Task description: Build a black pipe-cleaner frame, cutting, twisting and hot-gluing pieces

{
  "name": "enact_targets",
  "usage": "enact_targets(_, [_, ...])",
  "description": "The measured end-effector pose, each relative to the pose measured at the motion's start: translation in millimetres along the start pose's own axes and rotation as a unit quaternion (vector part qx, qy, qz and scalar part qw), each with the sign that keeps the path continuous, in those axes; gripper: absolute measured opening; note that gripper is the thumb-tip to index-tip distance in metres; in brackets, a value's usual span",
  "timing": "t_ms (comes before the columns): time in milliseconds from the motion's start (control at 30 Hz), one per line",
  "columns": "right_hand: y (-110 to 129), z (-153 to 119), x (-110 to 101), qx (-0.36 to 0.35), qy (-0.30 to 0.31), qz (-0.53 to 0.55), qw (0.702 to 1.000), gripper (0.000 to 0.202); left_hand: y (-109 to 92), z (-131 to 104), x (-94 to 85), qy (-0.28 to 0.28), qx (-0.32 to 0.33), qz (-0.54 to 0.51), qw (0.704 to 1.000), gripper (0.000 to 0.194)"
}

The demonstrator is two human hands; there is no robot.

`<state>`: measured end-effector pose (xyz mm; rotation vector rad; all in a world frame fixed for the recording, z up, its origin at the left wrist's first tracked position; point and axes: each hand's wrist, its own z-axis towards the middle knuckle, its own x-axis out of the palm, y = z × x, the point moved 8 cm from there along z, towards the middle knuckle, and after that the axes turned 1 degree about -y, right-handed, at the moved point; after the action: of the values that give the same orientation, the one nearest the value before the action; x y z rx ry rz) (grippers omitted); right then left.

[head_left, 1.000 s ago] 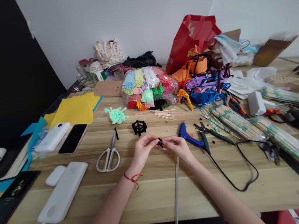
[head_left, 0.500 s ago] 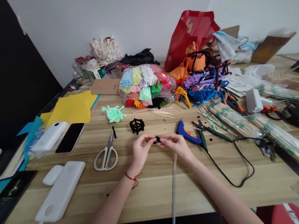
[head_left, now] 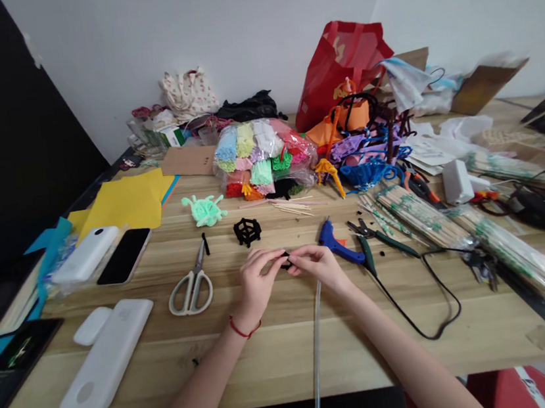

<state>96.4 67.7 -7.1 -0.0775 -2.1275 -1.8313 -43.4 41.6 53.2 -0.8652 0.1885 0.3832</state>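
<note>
A small black piece (head_left: 285,262), perhaps bent pipe cleaner, is pinched between the fingertips of both hands; the fingers hide most of it. My left hand (head_left: 260,278) grips its left side, with a red cord bracelet at the wrist. From the right, my right hand (head_left: 319,267) closes on it with thumb and fingers. Just beyond them on the table rests a black web-shaped frame (head_left: 247,231). White-handled scissors (head_left: 191,291) lie left of my left hand, a short black strip (head_left: 205,243) by their tip. A blue glue gun (head_left: 336,244) is right of my right hand.
A clear glue stick (head_left: 318,350) reaches over the table's front edge. Green-handled pliers (head_left: 380,236) and a black cable (head_left: 425,337) lie to the right. A white power bank (head_left: 107,356) and a phone (head_left: 124,256) are left. Bagged pipe cleaners (head_left: 261,156) stand behind, near a mint-green fuzzy figure (head_left: 204,211).
The view has shifted slightly. Both hands still pinch the black piece, and the left hand's fingers have turned a little over it. Nothing on the table has been moved.
</note>
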Motion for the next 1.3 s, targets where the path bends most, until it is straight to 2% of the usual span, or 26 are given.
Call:
enact_targets(367, [-4,3,3,-0.003,0.022,-0.019,1.0,0.026,-3,-1,5.7,0.042,0.021,0.021,0.999,0.015])
enact_targets(467, [-1,3,2,-0.007,0.017,-0.036,0.999,0.026,2,0,10.3,0.066,-0.017,-0.001,0.998,0.018])
enact_targets(533, [0,2,2,-0.002,0.023,-0.048,0.999,0.027,12,-1,13.9,0.081,-0.076,-0.037,0.993,0.026])
enact_targets(633, [-2,1,5,0.009,0.043,-0.061,0.997,0.03,29,-4,21.5,0.117,-0.164,-0.087,0.976,0.03])
enact_targets(700, [-3,0,7,0.015,0.057,-0.065,0.996,0.031,35,-8,28.4,0.161,-0.193,-0.103,0.962,0.029])
enact_targets(800, [-5,-1,10,0.028,0.074,-0.068,0.995,0.031,38,-14,37.4,0.222,-0.206,-0.126,0.945,0.028])
enact_targets(867, [-6,-2,12,0.037,0.08,-0.065,0.994,0.032,38,-17,41.1,0.242,-0.214,-0.146,0.935,0.027])
enact_targets(1100, [-6,-2,12,0.043,0.083,-0.046,0.995,0.031,37,-20,44.4,0.23,-0.227,-0.181,0.929,0.034])
enact_targets(1300, [-15,1,8,0.04,0.076,-0.073,0.994,0.031,32,-18,44.0,0.265,-0.222,-0.15,0.926,0.031])
